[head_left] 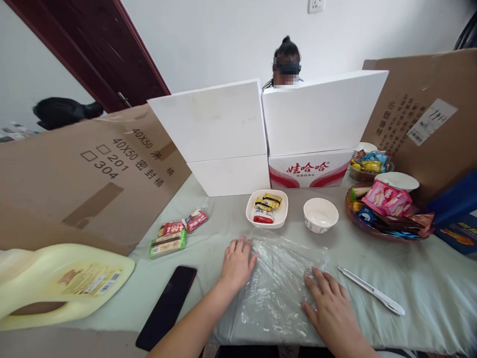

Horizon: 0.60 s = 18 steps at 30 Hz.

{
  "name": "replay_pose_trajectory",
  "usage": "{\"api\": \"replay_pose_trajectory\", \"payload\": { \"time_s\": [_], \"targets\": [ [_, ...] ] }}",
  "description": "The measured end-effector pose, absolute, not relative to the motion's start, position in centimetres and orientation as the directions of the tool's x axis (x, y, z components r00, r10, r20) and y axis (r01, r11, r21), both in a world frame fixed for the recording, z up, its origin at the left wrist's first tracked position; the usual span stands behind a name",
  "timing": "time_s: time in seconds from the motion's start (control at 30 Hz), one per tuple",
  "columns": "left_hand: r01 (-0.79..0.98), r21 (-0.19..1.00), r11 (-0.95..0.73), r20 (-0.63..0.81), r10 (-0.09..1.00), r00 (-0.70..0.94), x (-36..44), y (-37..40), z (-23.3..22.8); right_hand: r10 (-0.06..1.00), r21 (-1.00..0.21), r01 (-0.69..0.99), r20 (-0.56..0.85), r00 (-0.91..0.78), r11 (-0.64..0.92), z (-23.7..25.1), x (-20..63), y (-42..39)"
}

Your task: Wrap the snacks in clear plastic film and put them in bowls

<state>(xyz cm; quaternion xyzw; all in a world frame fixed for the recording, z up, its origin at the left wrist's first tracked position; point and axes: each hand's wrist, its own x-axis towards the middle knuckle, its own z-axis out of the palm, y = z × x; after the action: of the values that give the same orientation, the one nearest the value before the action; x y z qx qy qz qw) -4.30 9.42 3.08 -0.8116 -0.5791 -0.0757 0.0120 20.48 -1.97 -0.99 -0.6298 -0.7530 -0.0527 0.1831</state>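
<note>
A clear plastic bag (278,288) lies flat on the pale green tablecloth (208,248) in front of me. My left hand (237,264) rests palm down on the bag's left edge, fingers spread. My right hand (330,304) presses flat on the bag's right side. Neither hand grips anything. Just beyond the bag stand a white square dish (279,217) holding small snack packets (265,206) and an empty white bowl (320,215).
A black phone (167,306) and a cream jug (55,283) lie at left, loose snack packets (175,232) beyond them. A white knife (370,290) lies at right. Snack-filled plates (387,211), white boxes (261,134) and cardboard sheets (85,174) ring the table. A person (286,64) sits behind the boxes.
</note>
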Motion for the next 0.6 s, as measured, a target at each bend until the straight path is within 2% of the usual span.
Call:
{"api": "replay_pose_trajectory", "payload": {
  "time_s": [0.1, 0.17, 0.27, 0.43, 0.53, 0.6],
  "targets": [
    [0.8, 0.174, -0.574, 0.164, 0.818, 0.551, -2.9, 9.0, 3.0, 0.931, -0.237, 0.925, 0.288, -0.226, 0.298, 1.6, 19.3, -0.3],
    [0.719, 0.227, -0.657, 0.17, 0.753, 0.635, -1.3, 8.8, 2.5, 0.917, -0.272, 0.884, 0.238, -0.32, 0.379, 2.7, 18.4, 2.0],
    [0.726, 0.231, -0.648, 0.103, 0.758, 0.644, -0.1, 9.3, 1.8, 0.92, -0.243, 0.889, 0.166, -0.356, 0.388, 2.3, 18.0, 5.2],
    [0.811, 0.203, -0.549, -0.055, 0.82, 0.57, -2.6, 9.2, 0.9, 0.984, -0.158, 0.971, 0.055, -0.171, 0.178, -0.9, 20.5, 6.3],
    [0.818, 0.218, -0.532, -0.041, 0.833, 0.552, -3.9, 8.6, 0.7, 0.986, -0.138, 0.978, 0.074, -0.15, 0.159, -1.4, 21.7, 5.6],
    [0.814, 0.254, -0.522, 0.018, 0.844, 0.536, -4.5, 8.3, 1.2, 0.981, -0.154, 0.973, 0.119, -0.157, 0.174, -0.8, 22.5, 5.0]
  ]
}}
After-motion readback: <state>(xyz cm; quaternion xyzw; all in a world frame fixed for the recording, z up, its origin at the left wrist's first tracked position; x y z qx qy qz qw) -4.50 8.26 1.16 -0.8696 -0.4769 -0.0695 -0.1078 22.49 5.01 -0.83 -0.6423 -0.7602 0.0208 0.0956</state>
